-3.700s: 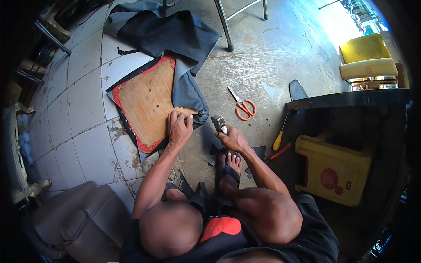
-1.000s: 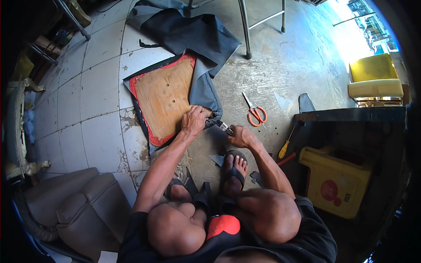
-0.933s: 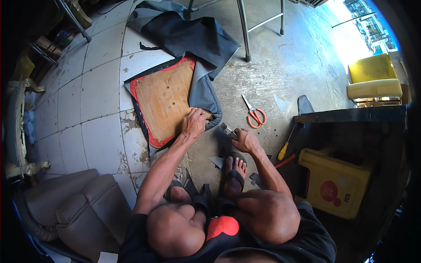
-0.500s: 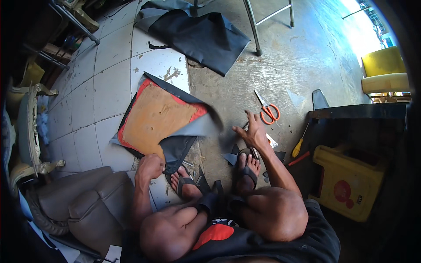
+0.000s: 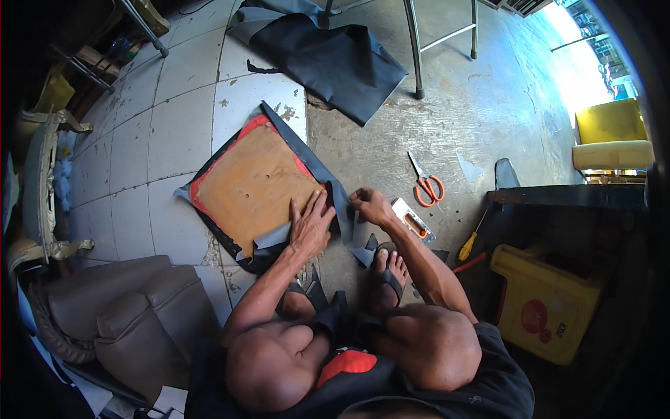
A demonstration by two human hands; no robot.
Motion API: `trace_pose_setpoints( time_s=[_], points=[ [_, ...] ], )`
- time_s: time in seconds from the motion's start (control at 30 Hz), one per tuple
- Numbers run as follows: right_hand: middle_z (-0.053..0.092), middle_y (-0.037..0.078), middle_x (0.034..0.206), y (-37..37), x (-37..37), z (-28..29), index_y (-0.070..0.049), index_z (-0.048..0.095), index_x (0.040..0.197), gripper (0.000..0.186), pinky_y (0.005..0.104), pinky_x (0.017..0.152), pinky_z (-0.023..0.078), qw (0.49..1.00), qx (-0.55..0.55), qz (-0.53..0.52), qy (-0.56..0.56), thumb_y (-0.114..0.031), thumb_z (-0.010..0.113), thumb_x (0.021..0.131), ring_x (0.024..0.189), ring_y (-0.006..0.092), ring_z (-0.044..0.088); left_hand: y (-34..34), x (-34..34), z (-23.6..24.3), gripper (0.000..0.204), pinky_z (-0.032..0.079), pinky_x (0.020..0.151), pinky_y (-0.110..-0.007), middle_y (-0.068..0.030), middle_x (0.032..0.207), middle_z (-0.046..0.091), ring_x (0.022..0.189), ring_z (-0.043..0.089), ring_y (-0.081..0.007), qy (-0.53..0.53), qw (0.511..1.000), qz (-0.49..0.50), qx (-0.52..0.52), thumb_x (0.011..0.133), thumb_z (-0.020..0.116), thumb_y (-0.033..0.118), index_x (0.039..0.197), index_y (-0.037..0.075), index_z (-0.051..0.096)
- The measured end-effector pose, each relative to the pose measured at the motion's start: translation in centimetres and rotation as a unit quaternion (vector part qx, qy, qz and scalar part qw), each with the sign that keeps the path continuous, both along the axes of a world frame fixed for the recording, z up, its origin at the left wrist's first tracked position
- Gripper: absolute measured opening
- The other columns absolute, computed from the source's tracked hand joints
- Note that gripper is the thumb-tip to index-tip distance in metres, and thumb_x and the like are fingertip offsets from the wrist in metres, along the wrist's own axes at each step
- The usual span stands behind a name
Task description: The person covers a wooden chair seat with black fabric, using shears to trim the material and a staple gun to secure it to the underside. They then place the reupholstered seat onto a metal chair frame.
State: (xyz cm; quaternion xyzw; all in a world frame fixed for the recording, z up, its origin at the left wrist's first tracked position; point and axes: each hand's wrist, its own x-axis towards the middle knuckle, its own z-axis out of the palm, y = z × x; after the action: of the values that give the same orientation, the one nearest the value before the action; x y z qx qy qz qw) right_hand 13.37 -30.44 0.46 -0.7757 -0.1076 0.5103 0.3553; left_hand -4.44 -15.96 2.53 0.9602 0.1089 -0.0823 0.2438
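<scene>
- Wooden panel [image 5: 259, 174], at the frame's centre-left, is laid on the floor, bordered by red lining [image 5: 255, 127] and dark cover [image 5: 340, 204].
- Its lower-right edge is pressed by the left hand [image 5: 310, 227], fingers spread, nothing grasped.
- The cover's free edge, at frame centre, seems narrowly pinched by the right hand [image 5: 372, 207].
- The step is judged to be edge-tensioning; an even inward pull is called for, with the panel kept pressed.
- The staple gun [image 5: 403, 209], right of centre, is left unheld.
</scene>
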Motion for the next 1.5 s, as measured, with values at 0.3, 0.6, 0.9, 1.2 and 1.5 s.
trace_pose_setpoints(
  time_s=[0.3,0.6,0.9,1.2,1.5],
  points=[
    [0.066,0.035,0.124,-0.9,-3.8,1.2,0.003,0.048,0.145,0.089,0.0504,0.101,0.051,0.974,-0.076,0.051,-0.205,-0.063,0.066,0.088,0.119,0.0488,0.064,-4.0,-0.8,-3.0,0.071,0.01,0.12,-0.074,-0.0272,0.161,0.029,0.156,0.02,-0.0397,-0.07,0.99,-0.095,0.082,0.07,0.079,0.013,0.138,0.004,0.059],
    [0.071,0.032,0.094,-2.6,-0.8,6.3,0.004,0.074,0.106,0.039,0.0505,0.083,0.058,0.994,-0.055,0.077,-0.055,-0.03,0.059,0.093,0.093,0.0448,0.073,-4.7,1.3,-0.5,0.082,0.017,0.122,-0.065,-0.0146,0.153,0.044,0.148,0.037,-0.0322,-0.032,0.999,0.011,-0.04,0.079,0.084,0.034,0.146,0.005,0.045],
    [0.068,0.026,0.103,-6.9,-2.5,5.2,-0.002,0.067,0.11,0.036,0.0519,0.085,0.055,0.933,-0.057,0.087,-0.345,-0.033,0.069,0.091,0.093,0.0463,0.068,-3.6,1.7,-4.1,0.027,0.041,0.109,-0.053,-0.0193,0.132,0.061,0.129,0.055,-0.0381,-0.228,0.963,0.141,-0.027,0.079,0.079,0.019,0.097,-0.001,0.075],
    [0.06,0.029,0.113,-12.7,-2.2,1.4,0.002,0.054,0.122,0.05,0.0538,0.089,0.053,0.918,-0.175,0.117,-0.337,-0.027,0.071,0.084,0.103,0.0487,0.063,-1.5,2.3,-4.0,0.034,0.051,0.097,-0.043,-0.0126,0.124,0.072,0.111,0.065,-0.0344,-0.173,0.979,0.104,-0.02,0.073,0.079,0.01,0.107,0.002,0.077],
    [0.07,0.029,0.096,-5.6,0.0,5.0,0.002,0.057,0.118,0.047,0.0537,0.083,0.056,0.915,-0.061,0.343,-0.203,-0.034,0.068,0.09,0.095,0.0466,0.07,-1.0,2.0,-4.9,0.04,0.05,0.099,-0.041,-0.0124,0.125,0.072,0.108,0.064,-0.032,-0.161,0.975,0.149,-0.043,0.07,0.082,0.009,0.109,0.002,0.077]
  ],
)
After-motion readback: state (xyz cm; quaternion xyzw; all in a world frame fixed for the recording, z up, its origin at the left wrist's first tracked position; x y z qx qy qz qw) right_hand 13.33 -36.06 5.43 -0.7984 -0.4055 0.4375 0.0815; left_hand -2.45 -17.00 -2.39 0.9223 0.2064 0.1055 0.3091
